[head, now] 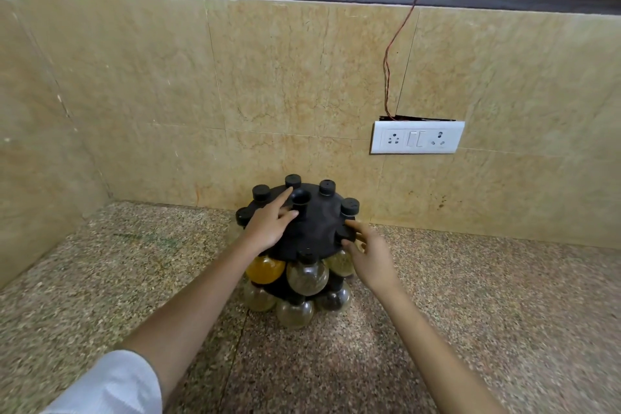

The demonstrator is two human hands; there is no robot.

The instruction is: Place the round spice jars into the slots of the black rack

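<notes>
Black plastic dominates the head view: a two-tier round spice rack [314,228] stands on the speckled granite counter [470,296], pushed back close to the beige marble wall [268,77]. Round glass jars hang by their necks from slots around the edge of each disc, black caps poking up through the top tier.

Among the jars on the near side, an orange-filled jar [265,268] sits beside a greenish-grey jar [307,276], with a clear lower jar [295,312] beneath on the bottom tier. No loose jar shows anywhere on the counter, so the loading looks to be at or very near its end.

The left hand [268,227] lies flat and spread on the top disc, fingers open, index stretched toward a far cap [293,181]; it grips nothing and seems to be there to steady the rack. The right hand [368,250] comes in at the disc's right rim with fingers loosely curled, fingertips at a cap there (blur hides whether they pinch it or merely touch). My guess is that it is seating the last jar or turning the carousel while the other hand braces it.

A white switchboard [417,138] on the wall, with a thin red wire [401,33] running up from it, plays no part.
</notes>
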